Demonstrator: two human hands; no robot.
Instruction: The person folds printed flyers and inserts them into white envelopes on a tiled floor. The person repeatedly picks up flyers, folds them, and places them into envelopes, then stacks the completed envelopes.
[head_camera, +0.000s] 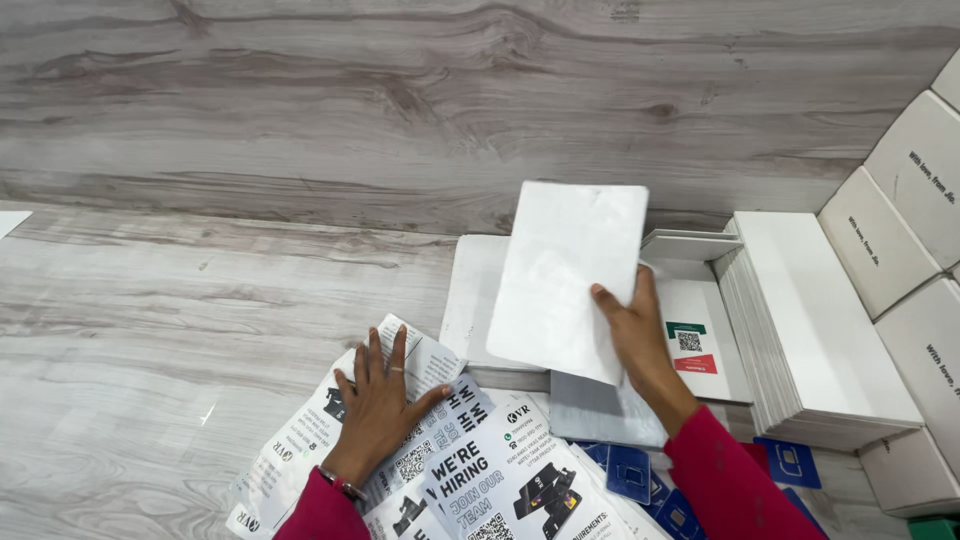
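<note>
My right hand (637, 335) holds up a white rectangular pouch (566, 278) by its right edge, tilted above a flat white box (475, 295) and an open white box (700, 330) with a card bearing a square code inside. My left hand (379, 400) lies flat with fingers spread on a fan of printed black-and-white leaflets (470, 470) at the near edge of the grey wood-grain table (150, 320). Both sleeves are dark pink. A ring is on the left hand and a bracelet on its wrist.
A stack of flat white cards or sleeves (820, 330) stands at the right, with several white boxes (900, 220) beyond it. Blue cards (630, 470) lie near my right forearm. A wood-grain wall (450, 100) rises behind the table.
</note>
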